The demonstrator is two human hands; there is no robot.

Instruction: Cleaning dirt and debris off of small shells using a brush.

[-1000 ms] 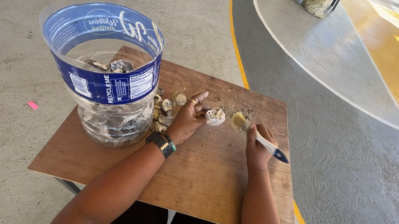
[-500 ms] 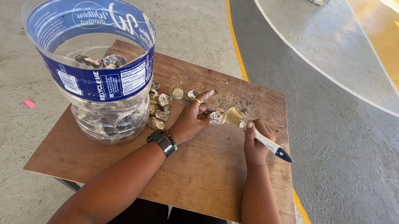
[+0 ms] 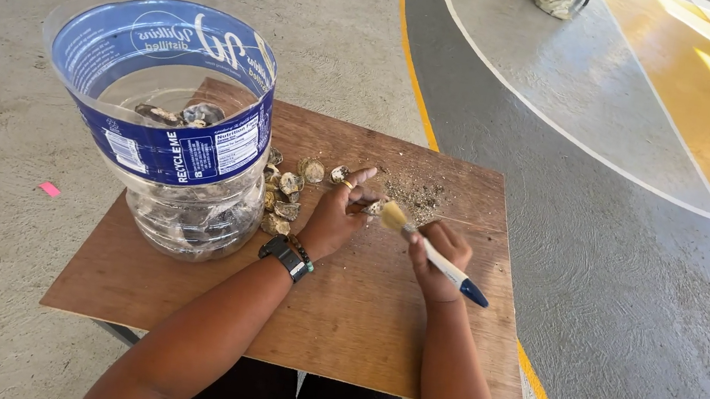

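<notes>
On the wooden board (image 3: 338, 318), over concrete floor (image 3: 12, 68), both hands work shells (image 3: 286, 199).

A cut-open plastic container (image 3: 182, 147) is placed at the left of the wooden board (image 3: 356, 320). Shells (image 3: 286, 199) are piled to its right; grit (image 3: 416, 194) is scattered further right.
</notes>
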